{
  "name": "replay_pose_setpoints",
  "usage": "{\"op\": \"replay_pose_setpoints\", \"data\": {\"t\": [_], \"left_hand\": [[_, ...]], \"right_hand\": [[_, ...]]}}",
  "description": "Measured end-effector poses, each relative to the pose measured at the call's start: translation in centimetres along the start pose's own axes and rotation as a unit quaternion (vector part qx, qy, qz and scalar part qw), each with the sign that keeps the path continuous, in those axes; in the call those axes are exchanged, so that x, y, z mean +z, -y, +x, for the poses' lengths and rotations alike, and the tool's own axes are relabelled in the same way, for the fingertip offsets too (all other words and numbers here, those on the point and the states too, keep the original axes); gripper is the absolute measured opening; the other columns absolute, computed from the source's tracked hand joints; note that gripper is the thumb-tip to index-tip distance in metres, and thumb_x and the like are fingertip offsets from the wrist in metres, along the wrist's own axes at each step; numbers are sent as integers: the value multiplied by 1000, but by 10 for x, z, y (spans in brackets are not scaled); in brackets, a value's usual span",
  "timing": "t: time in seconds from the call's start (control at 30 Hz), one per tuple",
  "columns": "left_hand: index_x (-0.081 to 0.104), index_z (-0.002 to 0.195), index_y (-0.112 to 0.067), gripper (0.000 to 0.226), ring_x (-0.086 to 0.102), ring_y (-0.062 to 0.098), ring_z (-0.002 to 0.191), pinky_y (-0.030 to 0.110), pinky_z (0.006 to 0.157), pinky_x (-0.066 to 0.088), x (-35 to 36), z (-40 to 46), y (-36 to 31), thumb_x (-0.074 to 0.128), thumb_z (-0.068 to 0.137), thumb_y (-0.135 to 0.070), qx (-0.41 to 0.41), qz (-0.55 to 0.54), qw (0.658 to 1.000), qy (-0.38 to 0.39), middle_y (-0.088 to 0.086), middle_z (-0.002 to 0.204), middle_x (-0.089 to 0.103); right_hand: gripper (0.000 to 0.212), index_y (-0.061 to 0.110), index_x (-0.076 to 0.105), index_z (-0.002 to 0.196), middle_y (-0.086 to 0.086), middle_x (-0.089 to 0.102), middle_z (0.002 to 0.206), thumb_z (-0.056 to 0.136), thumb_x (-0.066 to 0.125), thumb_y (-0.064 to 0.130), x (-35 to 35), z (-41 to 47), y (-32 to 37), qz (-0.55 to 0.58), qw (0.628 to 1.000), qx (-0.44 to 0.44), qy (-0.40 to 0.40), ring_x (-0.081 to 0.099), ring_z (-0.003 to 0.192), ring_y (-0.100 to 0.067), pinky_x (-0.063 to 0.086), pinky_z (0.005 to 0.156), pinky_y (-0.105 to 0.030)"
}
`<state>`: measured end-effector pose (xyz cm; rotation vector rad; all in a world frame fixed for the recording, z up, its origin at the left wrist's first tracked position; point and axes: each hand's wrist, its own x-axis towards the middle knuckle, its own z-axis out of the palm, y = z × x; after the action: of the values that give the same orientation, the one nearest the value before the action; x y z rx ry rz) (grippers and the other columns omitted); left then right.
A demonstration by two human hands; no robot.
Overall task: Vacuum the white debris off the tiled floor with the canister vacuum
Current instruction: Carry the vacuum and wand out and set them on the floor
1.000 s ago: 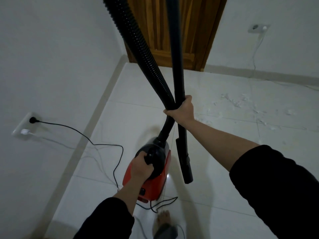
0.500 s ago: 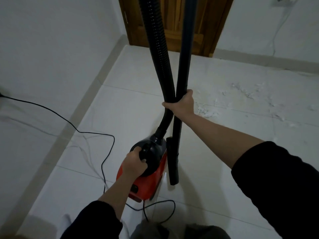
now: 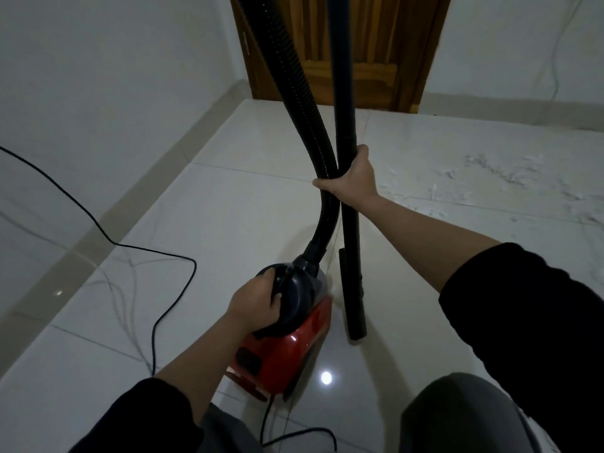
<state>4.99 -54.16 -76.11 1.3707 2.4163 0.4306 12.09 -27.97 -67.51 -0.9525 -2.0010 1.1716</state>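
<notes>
A red canister vacuum (image 3: 281,351) with a black top sits low on the white tiled floor (image 3: 209,223), just in front of me. My left hand (image 3: 256,304) grips its black carry handle. My right hand (image 3: 351,179) holds the ribbed black hose (image 3: 291,76) and the straight black wand (image 3: 341,76) together, higher up. The wand's nozzle end (image 3: 356,325) hangs beside the canister, close to the floor. White debris (image 3: 490,178) is scattered over the tiles to the right.
A black power cord (image 3: 137,246) runs from the left wall across the floor and loops behind the canister. A wooden door (image 3: 369,47) stands at the far end. White walls close the left and far sides. My knees show at the bottom edge.
The view has dropped closer to the floor and shifted right. The canister and both hands appear larger. The wall socket at the left has left the view. Both grips are unchanged.
</notes>
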Motion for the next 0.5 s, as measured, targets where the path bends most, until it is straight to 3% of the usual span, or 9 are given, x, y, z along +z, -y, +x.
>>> {"op": "replay_pose_setpoints", "data": {"t": [0.17,0.3,0.5], "left_hand": [[42,132,-7,59,63,33,95,39,76,53,27,-6,7,46,77,-29,-7,-12,1000,-23,15,107,65],[42,133,-10,63,63,32,94,41,77,54,33,-6,6,44,74,-31,3,-2,1000,-18,14,107,65],[47,126,-7,56,63,33,91,41,73,54,39,-1,4,43,74,-29,11,22,1000,-8,15,104,65]], "right_hand": [[89,5,38,123,-1,51,108,59,95,31,6,-5,-10,12,998,-58,19,55,97,-15,48,78,-24],[95,12,38,119,0,52,104,52,94,48,5,-9,-11,23,997,-65,20,57,96,-17,47,74,-22],[96,9,40,123,0,54,107,54,94,48,-1,-11,-14,28,997,-65,-4,58,100,-18,52,83,-29]]}}
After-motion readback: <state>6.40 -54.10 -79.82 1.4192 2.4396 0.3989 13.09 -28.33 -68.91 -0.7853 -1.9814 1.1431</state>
